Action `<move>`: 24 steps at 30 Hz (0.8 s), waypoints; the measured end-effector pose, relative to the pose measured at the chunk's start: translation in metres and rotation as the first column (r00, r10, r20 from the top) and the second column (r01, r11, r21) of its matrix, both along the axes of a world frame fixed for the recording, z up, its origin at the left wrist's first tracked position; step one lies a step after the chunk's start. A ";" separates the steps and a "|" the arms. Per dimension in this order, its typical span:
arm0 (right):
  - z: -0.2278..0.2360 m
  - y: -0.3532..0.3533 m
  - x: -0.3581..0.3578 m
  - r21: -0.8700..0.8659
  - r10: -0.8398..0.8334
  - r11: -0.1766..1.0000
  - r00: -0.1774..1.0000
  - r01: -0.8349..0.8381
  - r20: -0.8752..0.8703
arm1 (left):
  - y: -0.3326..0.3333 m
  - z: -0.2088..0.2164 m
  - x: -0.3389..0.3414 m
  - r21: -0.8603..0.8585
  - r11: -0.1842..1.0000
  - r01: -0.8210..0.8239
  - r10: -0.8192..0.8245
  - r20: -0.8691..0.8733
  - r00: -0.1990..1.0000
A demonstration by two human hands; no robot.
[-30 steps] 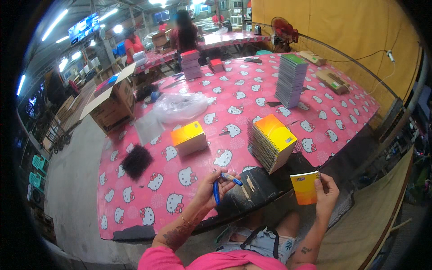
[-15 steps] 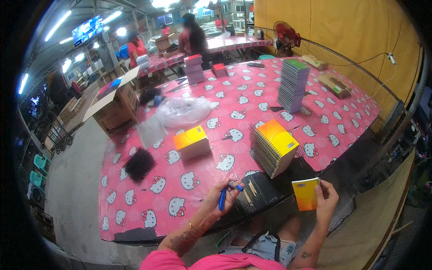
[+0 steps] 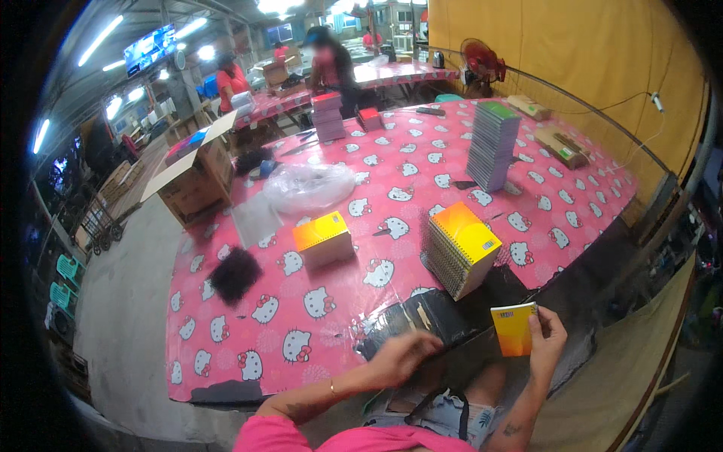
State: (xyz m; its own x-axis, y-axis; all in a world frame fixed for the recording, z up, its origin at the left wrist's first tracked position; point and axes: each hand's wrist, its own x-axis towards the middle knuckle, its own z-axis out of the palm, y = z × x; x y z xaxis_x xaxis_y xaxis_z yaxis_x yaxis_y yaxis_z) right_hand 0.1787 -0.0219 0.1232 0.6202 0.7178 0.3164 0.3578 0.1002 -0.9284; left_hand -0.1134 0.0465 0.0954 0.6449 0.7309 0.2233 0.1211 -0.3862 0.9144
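My right hand (image 3: pixel 547 331) grips a small yellow-orange spiral notebook (image 3: pixel 512 330) by its right edge, thumb on the cover, just off the table's front edge. Slightly blurred, my left hand (image 3: pixel 407 352) is to its left, palm down with its fingers curled; what it holds, if anything, is hidden. Under and beyond that hand lies a black patch (image 3: pixel 395 325) on the table edge. A tall stack of the same spiral notebooks (image 3: pixel 461 248) stands beyond my hands. A shorter notebook stack (image 3: pixel 322 239) sits to its left.
The pink patterned table (image 3: pixel 301 301) also bears a dark bristly bundle (image 3: pixel 234 276), clear plastic bags (image 3: pixel 309 188), a tall green-topped stack (image 3: pixel 492 147) and a purple-sided stack (image 3: pixel 327 118). An open cardboard box (image 3: pixel 197 184) stands at the left. Several people are beyond; a red fan (image 3: pixel 482 60) stands far right.
My left hand has moved right and slightly down, turning palm down; the blue pen seen in it before no longer shows. My right hand and its notebook have barely moved.
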 end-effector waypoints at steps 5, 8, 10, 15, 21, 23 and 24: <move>-0.002 0.000 -0.001 0.000 0.004 1.000 1.000 -0.004 -0.007 | -0.016 -0.053 0.017 0.713 0.501 0.491 -0.184 -0.466 0.865; 0.002 -0.001 0.000 0.017 0.010 1.000 1.000 -0.010 -0.005 | -0.022 -0.062 0.015 0.811 0.386 0.439 -0.075 -0.447 0.891; 0.004 -0.002 0.001 0.020 0.018 1.000 1.000 -0.018 -0.023 | -0.034 -0.052 0.016 0.732 0.450 0.512 -0.072 -0.542 0.838; 0.026 0.001 0.001 0.080 0.075 0.994 0.997 -0.078 0.036 | -0.028 -0.021 0.010 0.588 0.699 0.406 -0.131 -0.453 0.882; 0.097 0.044 -0.003 0.131 0.127 0.980 0.978 -0.150 0.167 | 0.088 -0.007 -0.067 -0.056 0.914 -0.403 0.388 -0.179 0.904; 0.117 0.084 -0.012 0.157 0.248 0.951 0.961 -0.265 0.121 | 0.117 -0.052 -0.112 0.151 0.789 -0.595 0.612 -0.280 0.740; 0.122 0.108 -0.008 0.154 0.351 0.920 0.932 -0.361 0.093 | 0.122 -0.057 -0.119 0.202 0.733 -0.649 0.672 -0.358 0.648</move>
State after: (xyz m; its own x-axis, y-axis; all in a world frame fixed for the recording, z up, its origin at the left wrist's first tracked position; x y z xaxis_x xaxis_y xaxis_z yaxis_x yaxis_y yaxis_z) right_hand 0.1709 0.0862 0.2454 0.3087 0.8214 0.4796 0.3261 0.3822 -0.8646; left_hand -0.2329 0.1690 0.0385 0.0320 0.9922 0.1202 0.6934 -0.1087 0.7123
